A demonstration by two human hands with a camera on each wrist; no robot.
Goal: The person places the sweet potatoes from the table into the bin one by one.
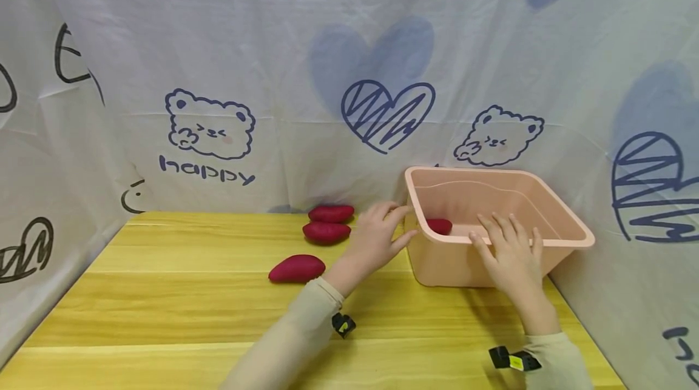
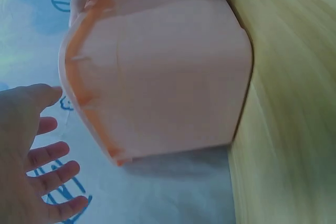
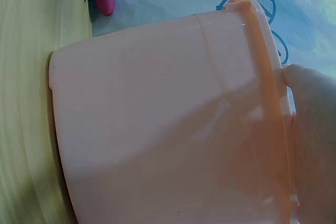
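Lower right, the right hand splayed over the tub, perhaps steadying it; the left hand spread empty alongside.

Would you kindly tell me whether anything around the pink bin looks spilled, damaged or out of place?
Nothing stands out: the pink bin stands upright on the table, one red sweet potato shows inside, three others lie to its left, and no spill or damage is visible.
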